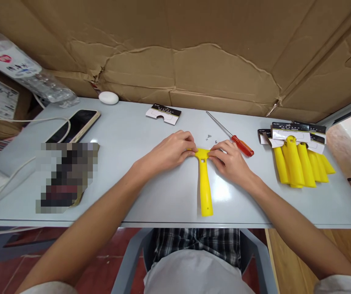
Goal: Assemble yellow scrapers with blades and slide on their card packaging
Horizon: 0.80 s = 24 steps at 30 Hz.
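A yellow plastic scraper (pixel 205 188) with a T-shaped head lies on the table, its handle pointing toward me. My left hand (pixel 175 150) pinches the left end of the head. At the right end, the fingers of my right hand (pixel 229 160) are closed on the same head. Just beyond the scraper are several tiny dark screws (pixel 209 136), too small to make out well. A screwdriver (pixel 241 145) with a red handle rests behind my right hand, its shaft pointing away to the left.
On the right, several yellow scrapers (pixel 293 167) lie piled with black-and-white cards (pixel 290 132). One loose card (pixel 163 114) lies at the back. Leftward are a phone (pixel 77 126), a blurred-out object (pixel 68 179), a white oval item (pixel 108 97), cables and a plastic bottle (pixel 25 65). Cardboard (pixel 175 53) walls the back.
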Each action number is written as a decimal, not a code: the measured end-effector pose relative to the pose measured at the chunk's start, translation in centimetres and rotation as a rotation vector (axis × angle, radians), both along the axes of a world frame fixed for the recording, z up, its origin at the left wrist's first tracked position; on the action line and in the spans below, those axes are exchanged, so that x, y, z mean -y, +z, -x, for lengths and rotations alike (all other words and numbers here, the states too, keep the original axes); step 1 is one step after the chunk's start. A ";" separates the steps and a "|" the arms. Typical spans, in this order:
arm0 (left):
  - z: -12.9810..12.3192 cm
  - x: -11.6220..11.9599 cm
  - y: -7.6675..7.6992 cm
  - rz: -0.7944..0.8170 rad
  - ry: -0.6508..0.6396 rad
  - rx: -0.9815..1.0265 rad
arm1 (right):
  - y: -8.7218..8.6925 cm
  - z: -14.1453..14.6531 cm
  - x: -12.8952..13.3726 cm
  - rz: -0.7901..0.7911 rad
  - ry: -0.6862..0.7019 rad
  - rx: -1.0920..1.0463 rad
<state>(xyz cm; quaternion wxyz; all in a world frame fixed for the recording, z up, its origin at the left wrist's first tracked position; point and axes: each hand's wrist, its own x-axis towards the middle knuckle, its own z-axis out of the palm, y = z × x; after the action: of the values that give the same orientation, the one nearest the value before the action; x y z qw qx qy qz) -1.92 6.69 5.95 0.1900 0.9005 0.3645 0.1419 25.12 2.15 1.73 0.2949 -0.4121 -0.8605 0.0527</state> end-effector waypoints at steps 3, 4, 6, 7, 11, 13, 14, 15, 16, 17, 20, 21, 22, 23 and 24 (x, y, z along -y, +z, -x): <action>0.0 0.1 0.0 -0.004 -0.005 -0.002 | 0.0 0.0 0.0 0.012 -0.008 0.004; 0.0 0.1 0.0 -0.005 -0.007 -0.003 | 0.0 0.0 0.0 0.014 -0.009 0.003; 0.0 0.1 0.0 -0.006 -0.010 -0.004 | 0.0 0.0 0.0 0.012 -0.011 0.000; 0.0 0.1 0.0 -0.004 -0.009 -0.004 | 0.0 0.0 0.0 0.010 -0.011 -0.003; 0.0 0.1 0.1 0.004 -0.005 0.004 | -0.1 0.0 0.0 -0.002 -0.008 -0.011; 0.0 0.1 0.2 0.006 -0.007 0.002 | -0.1 -0.1 0.0 -0.009 -0.008 -0.010; 0.0 0.1 0.2 0.005 -0.008 -0.001 | -0.1 -0.1 0.0 -0.013 -0.008 -0.007; -0.1 0.1 0.2 0.003 -0.008 -0.004 | -0.2 -0.1 0.0 -0.019 -0.008 -0.006; -0.1 0.1 0.2 0.000 -0.008 -0.006 | -0.2 -0.1 0.0 -0.027 -0.009 -0.004; -0.1 0.1 0.2 -0.004 -0.009 -0.006 | -0.2 0.0 0.0 -0.035 -0.009 -0.005; -0.1 0.1 0.2 -0.015 -0.011 0.000 | -0.2 0.0 0.0 -0.040 -0.009 -0.011; -0.1 0.1 0.2 -0.019 -0.012 0.002 | -0.2 0.0 0.0 -0.034 -0.010 -0.012; -0.1 0.1 0.1 -0.022 -0.014 0.002 | -0.2 0.0 0.0 -0.028 -0.011 -0.012; -0.1 0.0 0.1 -0.023 -0.015 0.002 | -0.2 -0.1 0.0 -0.022 -0.011 -0.012; -0.1 0.0 0.1 -0.021 -0.016 0.002 | -0.2 -0.1 -0.1 -0.020 -0.010 -0.014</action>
<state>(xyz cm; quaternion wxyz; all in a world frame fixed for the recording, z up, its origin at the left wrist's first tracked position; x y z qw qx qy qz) -1.83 6.66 6.02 0.1821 0.9051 0.3557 0.1451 25.19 2.21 1.54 0.3052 -0.4131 -0.8568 0.0452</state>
